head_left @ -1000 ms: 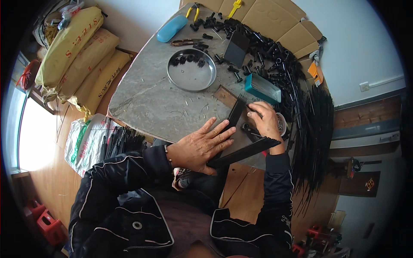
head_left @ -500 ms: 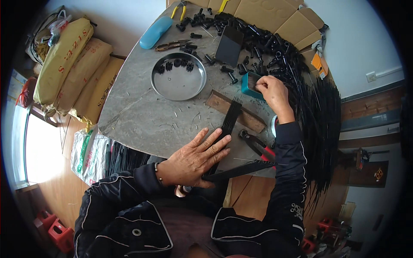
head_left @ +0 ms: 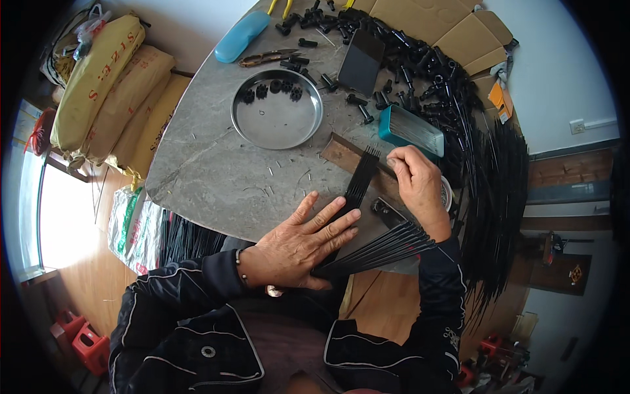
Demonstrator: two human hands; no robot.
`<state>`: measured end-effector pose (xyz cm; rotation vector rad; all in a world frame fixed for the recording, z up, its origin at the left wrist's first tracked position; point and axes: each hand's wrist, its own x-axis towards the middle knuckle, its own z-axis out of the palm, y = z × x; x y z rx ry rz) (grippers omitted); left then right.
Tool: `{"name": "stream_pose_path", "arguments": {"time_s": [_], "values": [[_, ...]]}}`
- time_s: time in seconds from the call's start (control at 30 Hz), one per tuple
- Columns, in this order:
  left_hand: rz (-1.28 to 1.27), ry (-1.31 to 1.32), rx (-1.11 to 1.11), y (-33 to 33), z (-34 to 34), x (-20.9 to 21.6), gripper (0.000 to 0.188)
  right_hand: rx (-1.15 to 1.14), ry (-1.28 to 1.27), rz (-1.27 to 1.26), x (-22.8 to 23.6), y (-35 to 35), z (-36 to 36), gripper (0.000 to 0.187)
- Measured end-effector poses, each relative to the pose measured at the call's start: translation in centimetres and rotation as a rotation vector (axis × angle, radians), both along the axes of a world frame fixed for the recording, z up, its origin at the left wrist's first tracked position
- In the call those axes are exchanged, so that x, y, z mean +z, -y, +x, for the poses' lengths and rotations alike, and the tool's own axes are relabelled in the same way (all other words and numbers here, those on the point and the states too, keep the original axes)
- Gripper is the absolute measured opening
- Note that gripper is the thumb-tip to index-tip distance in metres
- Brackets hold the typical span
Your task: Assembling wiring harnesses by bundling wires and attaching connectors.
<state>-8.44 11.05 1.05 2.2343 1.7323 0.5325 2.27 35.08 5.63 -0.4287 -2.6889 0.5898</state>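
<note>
My left hand (head_left: 300,244) lies flat, fingers spread, on a bundle of thin black rods (head_left: 362,178) on the table. Their fine tips rest on a rusty metal channel (head_left: 342,153). More black rods (head_left: 387,248) fan out to the right from under my palm. Beside the tips, my right hand (head_left: 419,184) is closed in a pinch; whatever it holds is too small to make out. Just beyond it stands a teal box (head_left: 395,136) containing fine thin pieces. The dark head of a hand tool (head_left: 384,209) shows between the rods and my right wrist.
A round steel dish (head_left: 282,132) holds several small black toothed parts. Behind are a dark phone (head_left: 361,62), a light-blue case (head_left: 241,37), scissors-like tool (head_left: 268,58) and heaped black bolt-like parts (head_left: 420,69). Long black rods (head_left: 495,197) hang over the right edge.
My right hand has left the teal box and come down toward the rod tips. The rods at the lower right have spread into a wider fan. My left hand stays on the bundle.
</note>
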Motion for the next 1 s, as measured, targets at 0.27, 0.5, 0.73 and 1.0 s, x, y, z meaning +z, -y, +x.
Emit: {"name": "stream_pose_path", "arguments": {"time_s": [0.27,0.5,0.73,1.0], "values": [[0.009,0.007,0.001,0.0,-0.1,-0.1,0.096,-0.068,-0.075,-0.232,-2.1,0.7,-0.1,0.009],[0.021,0.025,-0.002,0.0,-0.2,-0.2,0.094,-0.079,-0.095,-0.189,-2.3,0.8,-0.5,0.009],[0.039,0.056,-0.006,0.0,-0.3,-0.4,0.094,-0.222,-0.153,-0.278,-3.1,1.1,-0.6,0.007],[0.04,0.054,-0.002,0.1,-0.3,-0.8,0.096,-0.081,-0.091,-0.217,-1.7,0.9,-0.4,0.011]]}}
